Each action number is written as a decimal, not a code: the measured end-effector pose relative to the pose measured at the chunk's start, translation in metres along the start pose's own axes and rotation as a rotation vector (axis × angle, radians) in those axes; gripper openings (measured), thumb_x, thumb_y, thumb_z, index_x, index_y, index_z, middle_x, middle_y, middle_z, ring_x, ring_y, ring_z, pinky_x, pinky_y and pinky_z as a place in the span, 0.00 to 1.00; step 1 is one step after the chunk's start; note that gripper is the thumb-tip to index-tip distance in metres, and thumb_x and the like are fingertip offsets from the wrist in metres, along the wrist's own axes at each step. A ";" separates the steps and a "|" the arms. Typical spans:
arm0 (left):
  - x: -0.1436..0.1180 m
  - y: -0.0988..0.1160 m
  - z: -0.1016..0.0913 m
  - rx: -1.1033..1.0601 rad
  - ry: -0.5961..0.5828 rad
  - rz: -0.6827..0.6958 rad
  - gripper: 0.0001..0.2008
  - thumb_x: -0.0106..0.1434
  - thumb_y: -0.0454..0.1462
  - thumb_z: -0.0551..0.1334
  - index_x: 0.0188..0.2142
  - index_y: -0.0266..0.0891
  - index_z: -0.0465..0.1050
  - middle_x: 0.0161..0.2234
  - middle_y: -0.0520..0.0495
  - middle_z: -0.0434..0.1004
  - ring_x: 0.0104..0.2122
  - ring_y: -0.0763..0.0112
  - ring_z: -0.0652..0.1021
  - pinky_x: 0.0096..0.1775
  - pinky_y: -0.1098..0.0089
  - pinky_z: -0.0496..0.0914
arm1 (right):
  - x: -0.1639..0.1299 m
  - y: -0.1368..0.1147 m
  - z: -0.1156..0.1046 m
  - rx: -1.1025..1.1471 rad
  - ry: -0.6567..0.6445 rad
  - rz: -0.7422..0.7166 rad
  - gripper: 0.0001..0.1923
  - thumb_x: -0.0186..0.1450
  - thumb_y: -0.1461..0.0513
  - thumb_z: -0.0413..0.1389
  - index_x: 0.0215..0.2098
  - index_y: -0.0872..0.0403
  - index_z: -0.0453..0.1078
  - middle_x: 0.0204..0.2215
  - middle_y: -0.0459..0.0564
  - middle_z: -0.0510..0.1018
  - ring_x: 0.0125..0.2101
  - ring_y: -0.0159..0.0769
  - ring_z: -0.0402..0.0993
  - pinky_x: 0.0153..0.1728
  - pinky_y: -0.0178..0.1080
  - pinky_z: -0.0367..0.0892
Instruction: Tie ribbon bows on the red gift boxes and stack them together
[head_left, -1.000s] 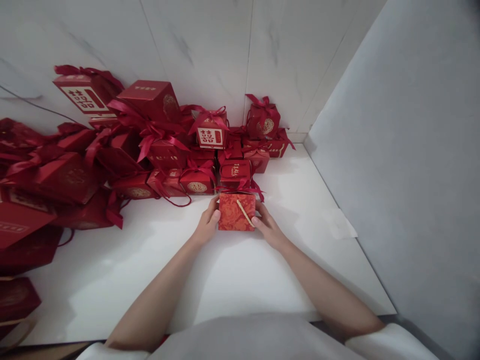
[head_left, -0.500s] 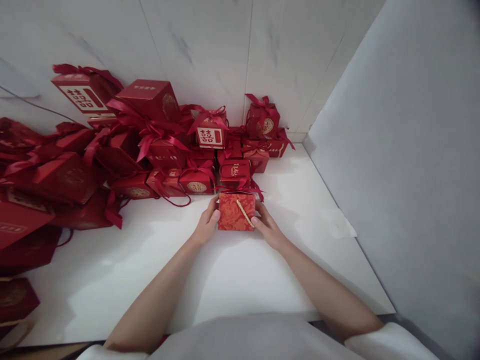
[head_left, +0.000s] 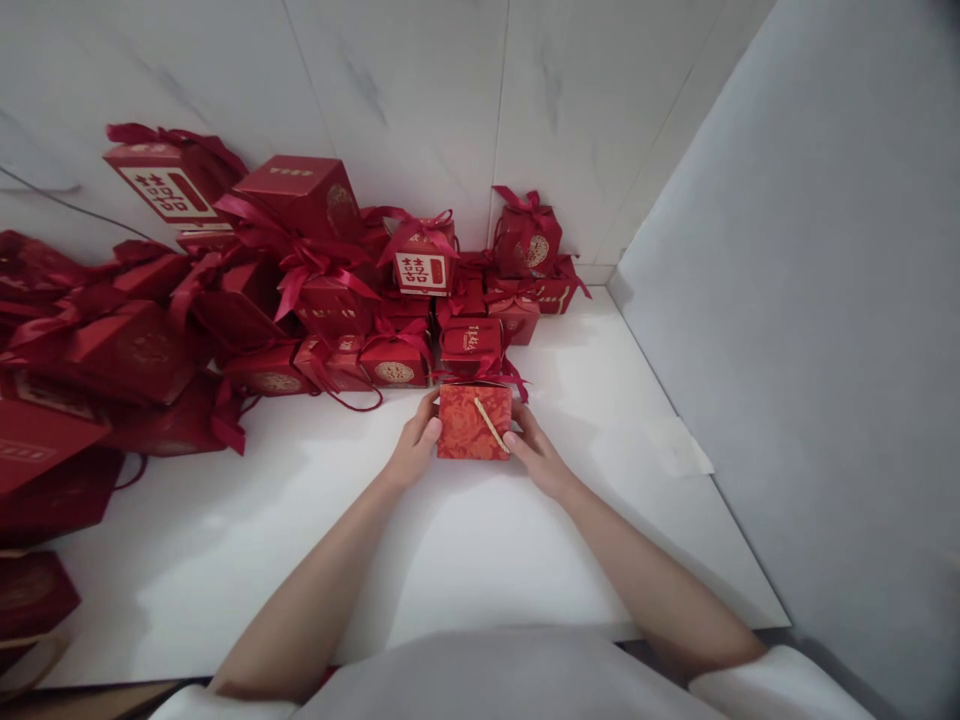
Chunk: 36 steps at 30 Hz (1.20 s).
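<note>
Head view. Patterned red gift box (head_left: 474, 422) w/ a gold strip across its top stood on the white surface (head_left: 465, 560), near the far edge, just in front of the pile of red ribboned boxes (head_left: 300, 290) stacked along the far edge toward the left. Left hand (head_left: 414, 450) & right hand (head_left: 534, 455) flanked the box; each grip pressed against a side wall, fingers curled. Paper scrap (head_left: 679, 447) lay near the right edge.
</note>
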<state>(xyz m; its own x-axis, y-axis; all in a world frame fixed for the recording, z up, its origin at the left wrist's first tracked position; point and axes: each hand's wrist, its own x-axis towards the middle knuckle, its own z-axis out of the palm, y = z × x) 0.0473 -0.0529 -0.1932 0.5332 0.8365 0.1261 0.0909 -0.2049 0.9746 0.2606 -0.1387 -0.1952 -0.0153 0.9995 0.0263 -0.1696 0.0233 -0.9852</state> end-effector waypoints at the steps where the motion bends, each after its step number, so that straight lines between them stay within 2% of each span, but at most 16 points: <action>1: 0.000 0.000 0.000 -0.001 0.001 0.002 0.38 0.67 0.59 0.47 0.65 0.35 0.53 0.44 0.40 0.74 0.43 0.60 0.74 0.49 0.61 0.68 | 0.000 0.000 0.000 0.001 0.000 0.001 0.32 0.65 0.47 0.57 0.63 0.47 0.56 0.62 0.55 0.64 0.56 0.48 0.69 0.51 0.49 0.71; 5: 0.000 0.000 0.000 0.007 0.009 0.001 0.38 0.66 0.60 0.47 0.65 0.35 0.55 0.43 0.40 0.75 0.41 0.59 0.75 0.48 0.61 0.68 | -0.001 0.000 0.002 0.015 0.004 0.008 0.32 0.66 0.47 0.57 0.63 0.46 0.56 0.62 0.56 0.64 0.53 0.47 0.71 0.50 0.49 0.71; 8: 0.000 0.000 -0.001 -0.033 -0.007 0.034 0.39 0.65 0.60 0.50 0.65 0.37 0.55 0.46 0.40 0.74 0.42 0.59 0.74 0.47 0.62 0.68 | -0.003 0.001 0.001 0.060 0.026 -0.013 0.36 0.64 0.49 0.60 0.66 0.44 0.52 0.62 0.55 0.63 0.51 0.45 0.73 0.50 0.50 0.71; 11: 0.000 0.000 0.000 -0.172 -0.046 0.100 0.42 0.62 0.64 0.51 0.64 0.38 0.57 0.50 0.38 0.73 0.43 0.59 0.74 0.44 0.63 0.69 | -0.004 0.002 -0.002 0.189 0.079 -0.057 0.40 0.59 0.48 0.63 0.65 0.44 0.55 0.63 0.52 0.64 0.55 0.47 0.69 0.53 0.50 0.68; 13: -0.003 0.000 0.004 -0.265 -0.083 0.105 0.41 0.62 0.64 0.50 0.64 0.40 0.59 0.54 0.37 0.70 0.48 0.55 0.73 0.47 0.61 0.69 | -0.004 0.002 -0.004 0.322 0.148 -0.005 0.36 0.56 0.44 0.62 0.59 0.46 0.64 0.59 0.52 0.71 0.57 0.50 0.69 0.53 0.50 0.69; 15: -0.007 -0.001 0.009 -0.319 -0.129 0.090 0.38 0.62 0.62 0.53 0.63 0.41 0.60 0.59 0.38 0.67 0.55 0.52 0.70 0.52 0.59 0.67 | -0.002 0.002 -0.004 0.424 0.181 0.106 0.31 0.56 0.42 0.60 0.52 0.48 0.70 0.52 0.52 0.77 0.54 0.51 0.72 0.49 0.50 0.71; 17: -0.013 -0.003 0.013 -0.337 -0.193 0.055 0.34 0.63 0.59 0.56 0.60 0.41 0.66 0.58 0.39 0.69 0.57 0.51 0.70 0.55 0.56 0.66 | 0.001 0.002 -0.001 0.459 0.151 0.168 0.27 0.59 0.43 0.59 0.49 0.49 0.72 0.49 0.51 0.79 0.51 0.49 0.74 0.49 0.49 0.71; 20: -0.019 -0.003 0.016 -0.359 -0.236 -0.052 0.27 0.65 0.56 0.56 0.53 0.39 0.72 0.54 0.38 0.73 0.56 0.51 0.72 0.57 0.53 0.65 | 0.004 0.003 0.004 0.457 0.159 0.133 0.21 0.63 0.46 0.58 0.48 0.48 0.72 0.47 0.49 0.80 0.49 0.43 0.76 0.50 0.45 0.70; 22: -0.018 -0.001 0.018 -0.364 -0.207 -0.101 0.26 0.65 0.54 0.58 0.54 0.39 0.71 0.55 0.39 0.73 0.60 0.51 0.68 0.60 0.53 0.62 | 0.005 0.005 0.006 0.463 0.174 0.118 0.22 0.64 0.44 0.57 0.50 0.47 0.71 0.48 0.48 0.79 0.48 0.42 0.76 0.49 0.45 0.71; 24: -0.015 0.002 0.020 -0.346 -0.122 -0.108 0.28 0.65 0.53 0.59 0.58 0.39 0.68 0.57 0.39 0.71 0.64 0.51 0.63 0.63 0.54 0.58 | 0.003 0.006 0.007 0.450 0.122 0.095 0.27 0.64 0.41 0.55 0.55 0.45 0.67 0.54 0.49 0.74 0.50 0.44 0.74 0.48 0.47 0.73; 26: -0.010 0.004 0.022 -0.329 -0.004 -0.121 0.31 0.66 0.54 0.57 0.62 0.40 0.64 0.60 0.40 0.69 0.65 0.53 0.61 0.65 0.54 0.55 | 0.001 0.006 0.006 0.393 0.041 0.052 0.33 0.61 0.42 0.58 0.60 0.43 0.61 0.62 0.50 0.66 0.54 0.46 0.71 0.47 0.48 0.74; 28: -0.006 0.002 0.021 -0.313 0.060 -0.141 0.33 0.67 0.55 0.54 0.64 0.40 0.61 0.62 0.41 0.66 0.66 0.53 0.61 0.65 0.54 0.55 | -0.001 0.004 0.005 0.317 -0.014 0.029 0.40 0.58 0.47 0.65 0.64 0.41 0.56 0.65 0.50 0.60 0.56 0.47 0.69 0.48 0.48 0.74; 31: -0.004 -0.005 0.012 -0.290 -0.008 -0.132 0.36 0.65 0.59 0.53 0.65 0.41 0.60 0.61 0.40 0.68 0.63 0.52 0.65 0.60 0.57 0.63 | -0.003 0.001 0.002 0.254 -0.063 0.071 0.42 0.58 0.50 0.66 0.65 0.42 0.53 0.64 0.53 0.62 0.56 0.48 0.70 0.44 0.46 0.77; 33: -0.005 -0.007 0.004 -0.270 -0.113 -0.107 0.38 0.64 0.60 0.52 0.66 0.40 0.58 0.60 0.37 0.69 0.57 0.50 0.71 0.50 0.59 0.72 | -0.003 0.001 -0.001 0.246 -0.083 0.092 0.39 0.60 0.49 0.63 0.65 0.44 0.54 0.62 0.54 0.64 0.55 0.48 0.70 0.40 0.44 0.78; 36: -0.007 -0.003 -0.003 -0.215 -0.224 -0.061 0.41 0.64 0.61 0.52 0.68 0.42 0.51 0.61 0.34 0.66 0.49 0.52 0.75 0.38 0.63 0.74 | -0.003 0.004 -0.004 0.267 -0.105 0.095 0.35 0.63 0.47 0.60 0.63 0.45 0.56 0.60 0.54 0.68 0.48 0.44 0.75 0.40 0.44 0.78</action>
<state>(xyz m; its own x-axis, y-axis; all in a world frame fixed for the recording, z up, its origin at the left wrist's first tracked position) 0.0411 -0.0569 -0.1964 0.7062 0.7065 0.0456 -0.0386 -0.0258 0.9989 0.2642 -0.1412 -0.2002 -0.1425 0.9893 -0.0328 -0.4157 -0.0898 -0.9051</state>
